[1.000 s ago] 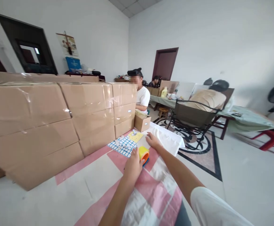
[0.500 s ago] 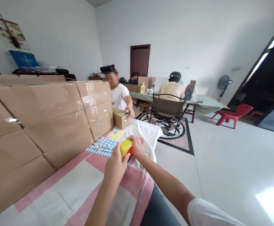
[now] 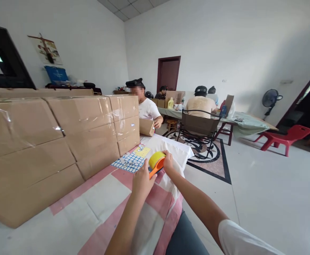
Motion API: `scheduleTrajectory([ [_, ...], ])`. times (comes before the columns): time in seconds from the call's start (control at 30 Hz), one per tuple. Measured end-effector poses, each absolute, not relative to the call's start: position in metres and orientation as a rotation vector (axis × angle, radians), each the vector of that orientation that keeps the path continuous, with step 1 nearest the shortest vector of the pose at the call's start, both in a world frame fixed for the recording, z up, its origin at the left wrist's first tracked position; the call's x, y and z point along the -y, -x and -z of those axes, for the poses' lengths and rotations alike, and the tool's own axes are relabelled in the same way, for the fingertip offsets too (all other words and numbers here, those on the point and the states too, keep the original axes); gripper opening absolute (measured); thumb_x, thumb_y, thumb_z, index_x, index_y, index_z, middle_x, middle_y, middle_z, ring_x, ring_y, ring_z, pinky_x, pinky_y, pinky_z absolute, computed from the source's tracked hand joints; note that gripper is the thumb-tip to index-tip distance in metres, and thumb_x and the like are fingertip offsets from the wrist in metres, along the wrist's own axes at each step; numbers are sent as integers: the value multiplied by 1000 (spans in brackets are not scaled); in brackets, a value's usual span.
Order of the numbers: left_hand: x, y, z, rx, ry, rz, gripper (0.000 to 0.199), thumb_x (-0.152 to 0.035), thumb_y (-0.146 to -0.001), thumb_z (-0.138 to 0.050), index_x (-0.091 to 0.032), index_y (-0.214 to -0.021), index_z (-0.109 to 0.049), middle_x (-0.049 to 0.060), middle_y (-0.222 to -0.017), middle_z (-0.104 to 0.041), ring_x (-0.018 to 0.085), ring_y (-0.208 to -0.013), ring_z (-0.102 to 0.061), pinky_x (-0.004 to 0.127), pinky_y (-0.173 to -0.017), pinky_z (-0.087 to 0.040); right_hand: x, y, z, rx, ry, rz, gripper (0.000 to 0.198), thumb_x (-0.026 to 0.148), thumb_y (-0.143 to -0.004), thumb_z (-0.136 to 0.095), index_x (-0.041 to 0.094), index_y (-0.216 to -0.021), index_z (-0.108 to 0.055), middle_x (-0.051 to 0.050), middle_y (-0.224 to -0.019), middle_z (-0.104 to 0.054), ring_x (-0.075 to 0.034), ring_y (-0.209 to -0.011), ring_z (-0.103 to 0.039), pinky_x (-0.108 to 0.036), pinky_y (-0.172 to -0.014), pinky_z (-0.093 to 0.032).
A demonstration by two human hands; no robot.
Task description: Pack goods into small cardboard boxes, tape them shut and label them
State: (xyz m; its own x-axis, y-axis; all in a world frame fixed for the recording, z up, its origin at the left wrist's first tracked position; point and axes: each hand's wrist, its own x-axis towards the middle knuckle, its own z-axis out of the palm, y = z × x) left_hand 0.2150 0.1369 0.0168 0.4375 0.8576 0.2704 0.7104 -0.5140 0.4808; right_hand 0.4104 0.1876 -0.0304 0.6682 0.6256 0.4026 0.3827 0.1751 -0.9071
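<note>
A tape dispenser with a yellow roll and an orange handle is held between my hands over the table's front edge. My left hand closes around its handle end. From the other side, my right hand grips the roll end, its fingertips partly hidden behind the roll. Just beyond the dispenser, a sheet with a blue grid lies on the cloth with small pale bits on it. A yellow sheet touches its far side.
Stacked cardboard boxes wall off the table's left side. Across the table a person in a white shirt tilts a small cardboard box. A pink and white cloth covers the table. Behind stand a chair and a red chair.
My view has swung left and up. The dispenser has turned in my hands, so its orange handle shows more. The person opposite has tipped the small box over.
</note>
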Motion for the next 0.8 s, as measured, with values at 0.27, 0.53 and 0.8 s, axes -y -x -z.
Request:
scheduleTrajectory([
  [0.27, -152, -196, -30, -1359, -2286, -878, 70, -29, -91, -63, -14, -154, -38, 21, -147, -60, 35, -131, -62, 51, -109, -46, -225, -439, 38, 908, 1529, -193, 32, 45, -102, -57, 16, -106, -69, -8, -106, -72, -21, -98, -68, -42, -91, -56],
  [0.53, -119, -114, -103, -804, -2047, -2127, 22, -18, -97, -55, -27, -114, -65, -1, -91, -78, 14, -82, -74, 30, -80, -57, -205, -389, -3, 1169, 1379, -52, 36, 49, -93, -50, 19, -100, -67, -13, -109, -70, -29, -108, -62, -50, -103, -44],
  [0.8, -132, 137, -113, -1536, -771, -2870, 19, -11, -99, -37, -21, -115, -40, -3, -95, -55, 7, -63, -49, 24, -66, -48, -176, -113, -22, 1925, 484, -569, 23, 22, -97, -51, 24, -114, -67, -8, -105, -73, -22, -100, -69, -38, -91, -55],
])
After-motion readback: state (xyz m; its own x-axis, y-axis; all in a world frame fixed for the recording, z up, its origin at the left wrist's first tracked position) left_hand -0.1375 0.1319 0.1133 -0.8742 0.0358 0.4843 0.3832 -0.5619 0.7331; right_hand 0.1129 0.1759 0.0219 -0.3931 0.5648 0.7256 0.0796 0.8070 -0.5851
